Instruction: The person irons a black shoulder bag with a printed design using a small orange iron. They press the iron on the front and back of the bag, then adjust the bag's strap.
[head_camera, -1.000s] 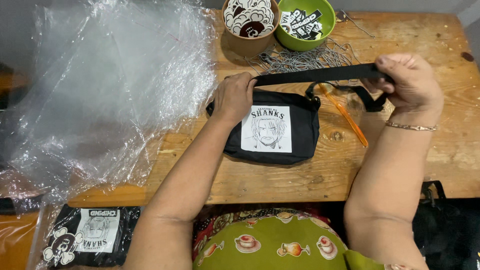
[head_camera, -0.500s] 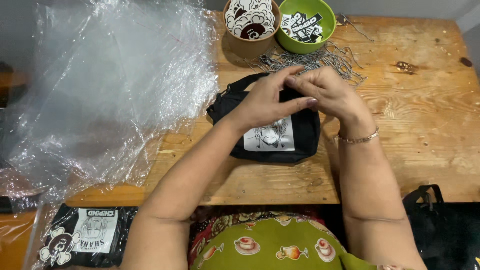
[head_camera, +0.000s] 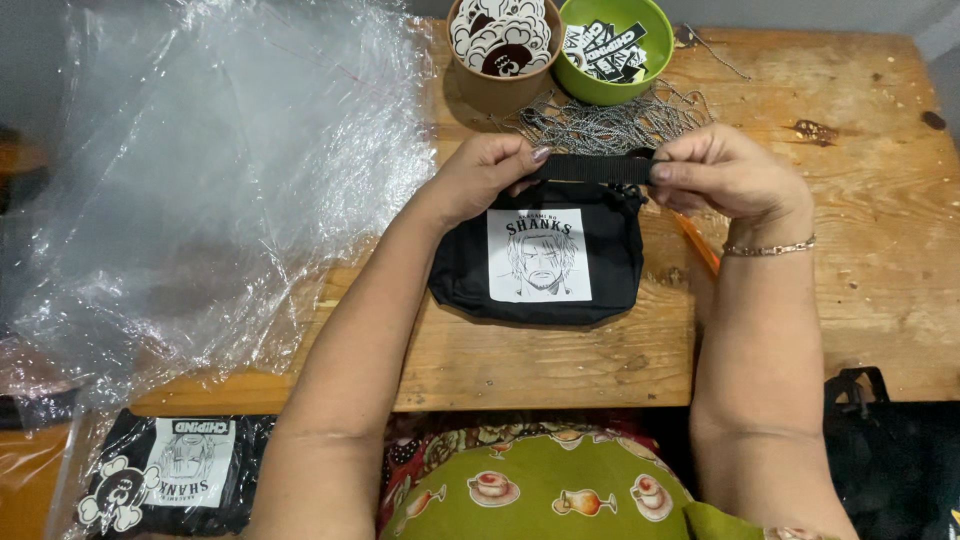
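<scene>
Pinched taut between left hand (head_camera: 487, 175) and right hand (head_camera: 722, 172): folded black webbing strap (head_camera: 590, 168) above soft, light black fabric pouch (head_camera: 540, 258), likely floppy.

A small black pouch (head_camera: 540, 260) with a white printed face panel lies flat just below both hands, its folded black strap (head_camera: 590, 168) pinched taut between them.

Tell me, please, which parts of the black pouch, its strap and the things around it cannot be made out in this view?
- Strap ends: covered by left hand and right hand, head view.
- Black pouch top edge: behind the strap.
- Brown cup and green bowl: cut by the top edge.
- Bagged pouch: cut by the bottom edge.
</scene>
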